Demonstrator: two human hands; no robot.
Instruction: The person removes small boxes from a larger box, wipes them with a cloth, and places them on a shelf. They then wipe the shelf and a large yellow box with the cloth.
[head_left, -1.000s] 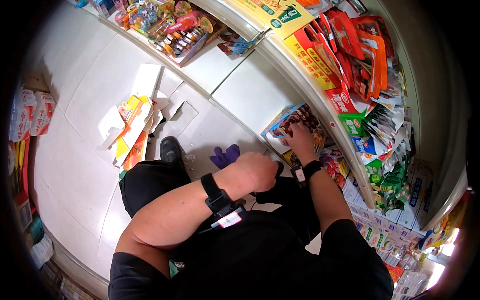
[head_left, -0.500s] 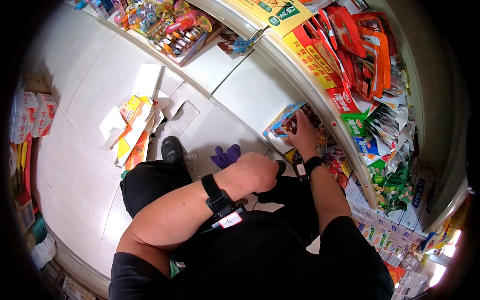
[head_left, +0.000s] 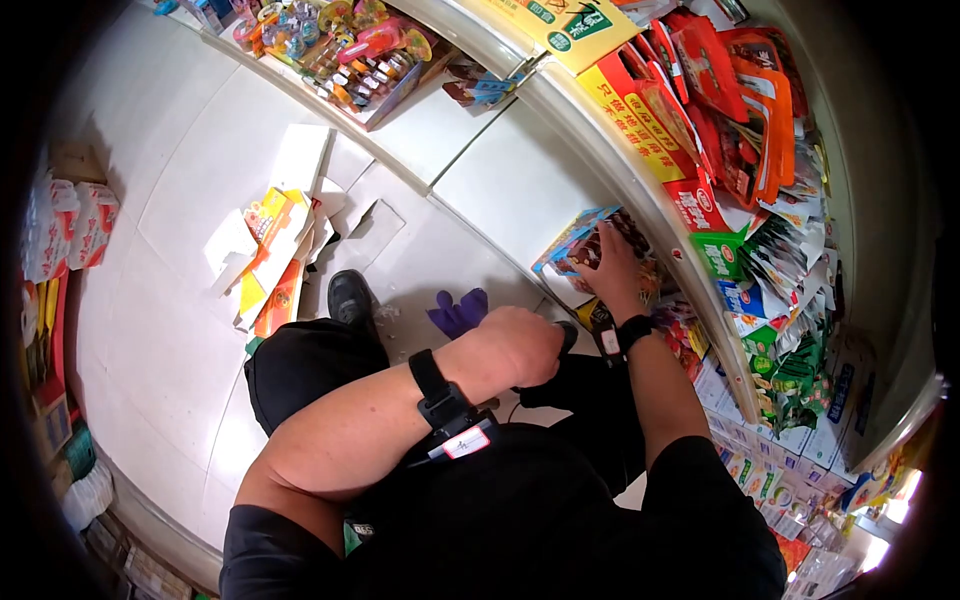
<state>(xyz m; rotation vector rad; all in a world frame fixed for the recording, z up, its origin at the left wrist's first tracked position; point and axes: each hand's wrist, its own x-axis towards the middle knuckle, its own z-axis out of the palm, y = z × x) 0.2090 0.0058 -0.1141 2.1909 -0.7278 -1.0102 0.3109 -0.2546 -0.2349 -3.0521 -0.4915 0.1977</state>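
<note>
My right hand (head_left: 612,272) is at a colourful snack box (head_left: 572,245) with blue edges, which stands on the white lower shelf. Its thumb and fingers are bent over the front and top of the box, where dark brown packaging shows. My left hand (head_left: 518,345) is curled closed in front of my body with its back to me. The fingers are turned away, so anything inside them is hidden. A purple glove-like item (head_left: 457,312) lies on the floor just beyond the left hand.
Flattened cardboard (head_left: 270,250) lies on the floor at the left. Snack packets (head_left: 720,120) crowd the upper shelf, whose curved edge (head_left: 650,215) passes close to my right hand. A tray of small toy-like items (head_left: 360,60) stands at the back. Wrapped packs (head_left: 75,230) stand far left.
The whole view has shifted slightly. My right hand stays at the snack box with its fingers a little rearranged; my left hand keeps its curled pose.
</note>
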